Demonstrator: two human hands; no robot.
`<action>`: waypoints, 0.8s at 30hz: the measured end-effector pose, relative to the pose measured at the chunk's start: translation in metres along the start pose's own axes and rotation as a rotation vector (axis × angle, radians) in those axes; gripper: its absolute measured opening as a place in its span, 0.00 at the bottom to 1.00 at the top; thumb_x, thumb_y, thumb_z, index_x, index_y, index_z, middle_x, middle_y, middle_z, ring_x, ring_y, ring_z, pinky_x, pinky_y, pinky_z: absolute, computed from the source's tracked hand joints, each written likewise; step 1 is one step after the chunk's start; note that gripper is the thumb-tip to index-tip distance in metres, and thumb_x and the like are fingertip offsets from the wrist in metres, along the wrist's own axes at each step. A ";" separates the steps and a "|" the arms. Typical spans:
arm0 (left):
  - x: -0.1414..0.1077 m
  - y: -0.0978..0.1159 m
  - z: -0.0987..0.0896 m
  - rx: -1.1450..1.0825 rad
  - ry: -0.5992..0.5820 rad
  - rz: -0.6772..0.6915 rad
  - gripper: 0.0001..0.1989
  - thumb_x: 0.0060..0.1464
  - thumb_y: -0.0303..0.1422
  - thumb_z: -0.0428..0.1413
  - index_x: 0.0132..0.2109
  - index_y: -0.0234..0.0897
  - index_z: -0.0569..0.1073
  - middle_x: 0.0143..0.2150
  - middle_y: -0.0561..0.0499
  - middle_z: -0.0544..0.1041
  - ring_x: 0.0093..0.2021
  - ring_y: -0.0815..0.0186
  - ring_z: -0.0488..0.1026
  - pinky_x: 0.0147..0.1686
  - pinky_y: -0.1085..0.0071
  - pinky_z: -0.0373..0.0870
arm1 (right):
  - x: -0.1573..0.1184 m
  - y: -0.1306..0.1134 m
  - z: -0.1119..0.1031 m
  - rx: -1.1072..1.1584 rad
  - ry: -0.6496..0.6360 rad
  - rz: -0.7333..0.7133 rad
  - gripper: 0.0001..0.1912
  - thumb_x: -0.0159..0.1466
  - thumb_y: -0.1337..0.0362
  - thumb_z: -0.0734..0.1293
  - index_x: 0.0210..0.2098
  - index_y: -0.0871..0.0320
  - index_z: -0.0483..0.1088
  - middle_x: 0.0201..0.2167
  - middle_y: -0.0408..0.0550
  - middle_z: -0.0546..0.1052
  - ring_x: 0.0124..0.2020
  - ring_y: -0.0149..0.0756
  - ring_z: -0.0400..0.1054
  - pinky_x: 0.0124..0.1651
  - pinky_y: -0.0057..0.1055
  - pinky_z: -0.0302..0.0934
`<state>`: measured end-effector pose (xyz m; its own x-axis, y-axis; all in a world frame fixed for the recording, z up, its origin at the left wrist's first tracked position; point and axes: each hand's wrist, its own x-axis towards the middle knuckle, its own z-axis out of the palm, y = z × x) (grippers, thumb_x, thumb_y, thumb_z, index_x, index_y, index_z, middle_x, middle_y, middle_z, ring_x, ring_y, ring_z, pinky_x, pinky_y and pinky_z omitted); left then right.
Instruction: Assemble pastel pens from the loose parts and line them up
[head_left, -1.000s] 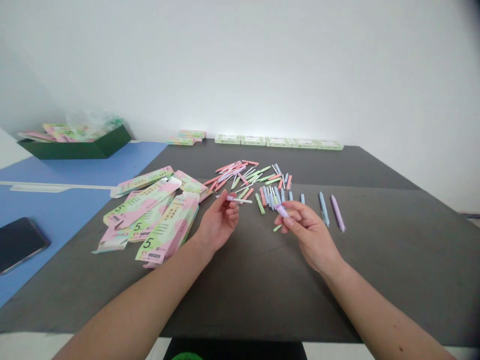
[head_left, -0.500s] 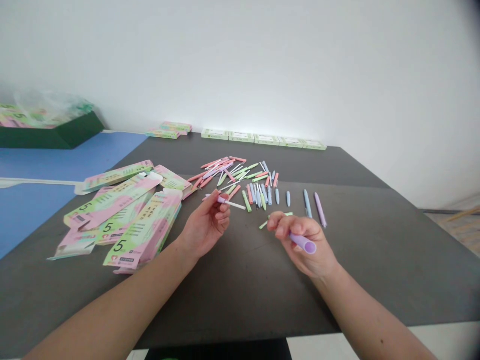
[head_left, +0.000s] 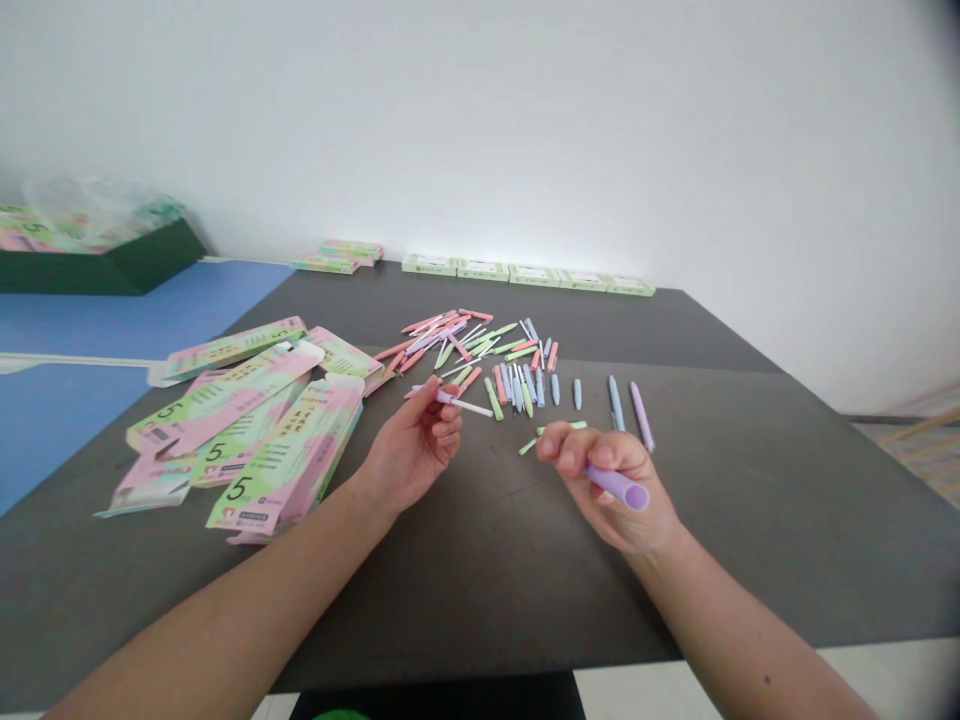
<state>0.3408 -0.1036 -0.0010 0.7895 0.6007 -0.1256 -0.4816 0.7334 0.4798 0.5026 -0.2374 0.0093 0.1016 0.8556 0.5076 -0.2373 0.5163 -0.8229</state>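
Observation:
Between its thumb and fingers my left hand [head_left: 412, 445] pinches a purple pen part with a white refill [head_left: 472, 407] pointing right. My right hand [head_left: 611, 480] is closed on a purple pen barrel [head_left: 619, 487], its hollow end facing the camera. Beyond the hands lies a loose pile of pink, purple and green pen parts [head_left: 435, 335]. Blue, green and pink parts [head_left: 517, 388] stand in a rough row nearer. A blue pen [head_left: 616, 403] and a purple pen [head_left: 642, 415] lie behind my right hand. Short green pieces [head_left: 562, 428] are close to its fingertips.
Opened pink-and-green cartons [head_left: 300, 455] overlap on the left of the dark table [head_left: 480, 590]. Along the back edge are flat boxes [head_left: 534, 275] in a row and a small stack of cartons [head_left: 341, 257]. A dark green box [head_left: 112, 270] with cartons and plastic is at far left.
The purple barrel in my right hand has shifted slightly right, its open end turned a little further right. My left hand keeps nearly the same place.

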 end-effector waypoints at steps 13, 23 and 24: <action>-0.002 -0.001 0.006 -0.077 0.017 -0.026 0.15 0.62 0.33 0.44 0.34 0.29 0.70 0.22 0.55 0.64 0.18 0.80 0.61 0.17 0.86 0.62 | 0.009 0.012 -0.002 -0.168 0.315 0.209 0.08 0.60 0.64 0.66 0.40 0.52 0.70 0.28 0.41 0.67 0.28 0.28 0.59 0.33 0.26 0.56; -0.002 0.000 0.005 -0.139 -0.020 -0.055 0.16 0.63 0.34 0.42 0.34 0.29 0.69 0.22 0.55 0.64 0.18 0.80 0.61 0.18 0.85 0.62 | 0.012 0.001 -0.018 -1.224 -0.244 0.165 0.10 0.64 0.64 0.62 0.43 0.53 0.72 0.36 0.46 0.76 0.38 0.34 0.68 0.42 0.31 0.58; -0.001 0.000 0.003 -0.139 -0.007 -0.048 0.15 0.63 0.34 0.42 0.34 0.30 0.69 0.22 0.55 0.64 0.18 0.80 0.61 0.18 0.85 0.62 | 0.014 -0.001 -0.022 -1.352 -0.329 0.183 0.11 0.64 0.65 0.61 0.44 0.54 0.72 0.36 0.47 0.76 0.39 0.35 0.68 0.42 0.31 0.58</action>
<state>0.3412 -0.1050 0.0018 0.8154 0.5618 -0.1397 -0.4907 0.7988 0.3482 0.5251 -0.2248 0.0118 -0.1015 0.9633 0.2486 0.8979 0.1963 -0.3939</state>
